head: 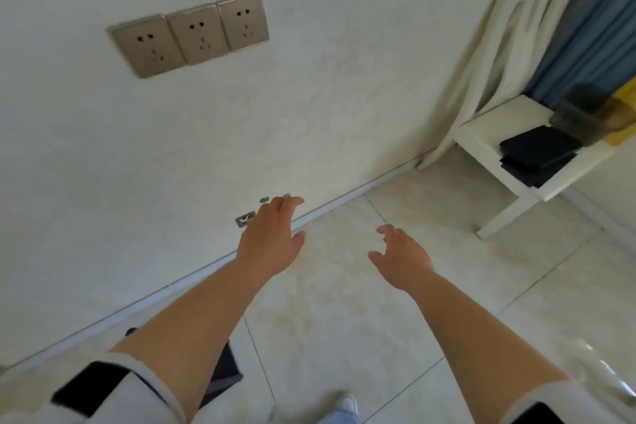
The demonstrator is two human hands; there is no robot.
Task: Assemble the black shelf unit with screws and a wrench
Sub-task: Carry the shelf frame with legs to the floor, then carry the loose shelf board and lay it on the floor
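My left hand (270, 244) stretches forward with relaxed fingers, its fingertips beside small metal pieces: a flat silver bracket-like piece (243, 219) and a small round piece (264, 199), seen against the white wall just above the baseboard. I cannot tell whether the fingers touch them. My right hand (401, 256) hovers over the tiled floor, fingers loosely spread and holding nothing. A black shelf part (225, 372) shows on the floor under my left forearm, mostly hidden. No wrench is visible.
Three metal wall sockets (189, 33) sit high on the white wall. At the right stands a white chair (481, 134) with stacked black panels (537, 158) on its seat, beside a blue curtain (592, 27). A shoe (346, 406) shows at the bottom edge.
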